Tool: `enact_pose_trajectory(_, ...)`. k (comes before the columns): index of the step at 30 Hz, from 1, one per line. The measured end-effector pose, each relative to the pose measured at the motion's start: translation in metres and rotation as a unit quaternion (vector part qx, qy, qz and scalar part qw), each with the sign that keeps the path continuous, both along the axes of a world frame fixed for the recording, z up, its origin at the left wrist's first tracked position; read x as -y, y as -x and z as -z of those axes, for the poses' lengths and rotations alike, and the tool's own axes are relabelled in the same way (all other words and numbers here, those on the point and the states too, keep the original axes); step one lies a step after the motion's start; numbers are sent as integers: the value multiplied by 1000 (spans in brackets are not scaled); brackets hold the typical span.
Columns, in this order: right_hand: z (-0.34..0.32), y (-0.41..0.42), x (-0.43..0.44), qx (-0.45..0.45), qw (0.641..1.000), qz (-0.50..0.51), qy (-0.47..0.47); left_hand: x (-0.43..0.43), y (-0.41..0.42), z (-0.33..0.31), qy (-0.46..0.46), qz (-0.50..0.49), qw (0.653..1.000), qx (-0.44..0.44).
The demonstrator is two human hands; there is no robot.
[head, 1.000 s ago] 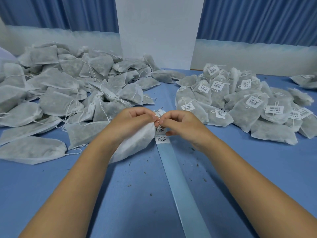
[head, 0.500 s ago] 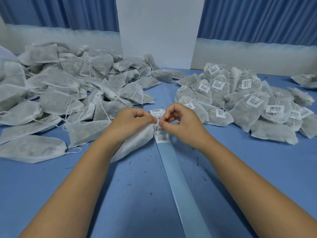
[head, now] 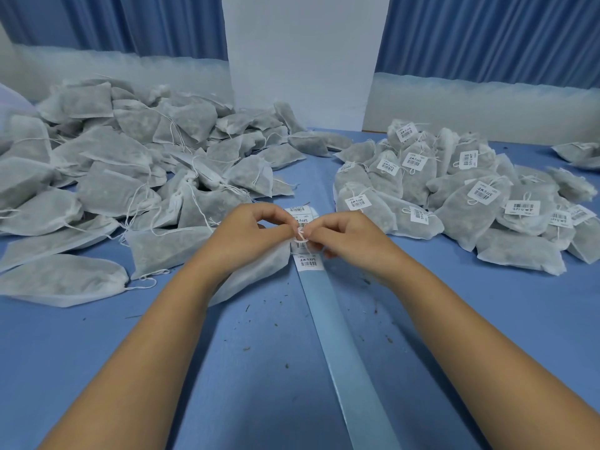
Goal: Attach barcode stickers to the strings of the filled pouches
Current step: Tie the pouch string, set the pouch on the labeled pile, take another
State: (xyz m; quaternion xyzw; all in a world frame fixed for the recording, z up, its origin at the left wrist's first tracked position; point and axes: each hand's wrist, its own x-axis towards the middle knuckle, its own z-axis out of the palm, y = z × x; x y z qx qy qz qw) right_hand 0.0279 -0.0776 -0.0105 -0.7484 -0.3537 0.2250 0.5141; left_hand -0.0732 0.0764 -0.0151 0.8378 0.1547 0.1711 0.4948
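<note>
1. Barcode sticker (head: 302,238) sits where the fingertips of both hands meet, folded around what looks like a pouch's white string.
2. The left hand (head: 250,235) pinches it with curled fingers. A filled pouch (head: 253,279) lies under that hand and wrist on the blue table (head: 227,368).
3. The right hand (head: 352,238) pinches the sticker's other side.
4. A backing strip (head: 344,336) runs beneath the hands toward the person, with the next label (head: 308,262) just below the fingertips.
5. Unlabelled pouches (head: 130,177) heap left of the left hand, and labelled pouches (head: 454,203) heap right of the right hand.
</note>
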Motion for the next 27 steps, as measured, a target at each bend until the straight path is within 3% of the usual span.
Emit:
enact_pose_trajectory(4, -2, 0, 2, -61, 998, -17, -9, -1, 1, -2, 8, 21, 1000, 14)
enact_pose_trajectory(9, 1, 2, 0, 66, 998, -3, -12, -2, 0, -2, 7, 16, 1000, 3)
enact_pose_trajectory(18, 10, 5, -4, 255, 965, 4, -65, -7, -1, -3, 43, 6, 998, -44)
enact_pose_trajectory(27, 10, 4, -3, 230, 966, 14, -113, -3, -1, -4, 65, 45, 996, -40)
